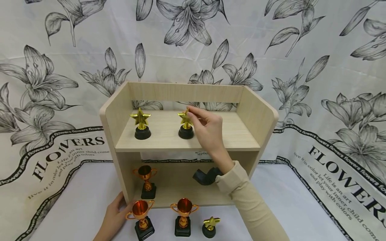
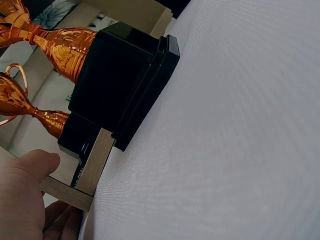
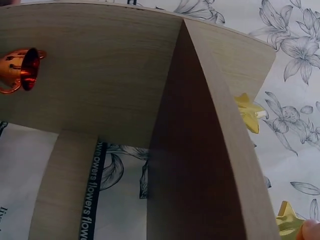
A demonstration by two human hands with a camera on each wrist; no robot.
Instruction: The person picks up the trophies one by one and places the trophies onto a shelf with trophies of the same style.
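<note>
On the top board of a pale wooden two-tier shelf (image 1: 187,149), my right hand (image 1: 209,129) pinches the star of a gold star trophy (image 1: 186,132) with a black base. The trophy is upright, its base at the board. In the right wrist view, a fingertip (image 3: 311,231) touches that gold star (image 3: 287,220). A second star trophy (image 1: 142,132) stands to its left. Low on the shelf's left side, my left hand (image 1: 112,217) grips the panel; the left wrist view shows the thumb (image 2: 42,162) on one face of the panel edge (image 2: 67,193), fingers behind.
One copper-coloured cup trophy (image 1: 148,190) stands on the lower tier. Two more, a left one (image 1: 144,228) and a middle one (image 1: 182,229), stand in front beside a small star trophy (image 1: 209,231). A dark curved thing (image 1: 205,178) lies on the lower tier, partly behind my right forearm.
</note>
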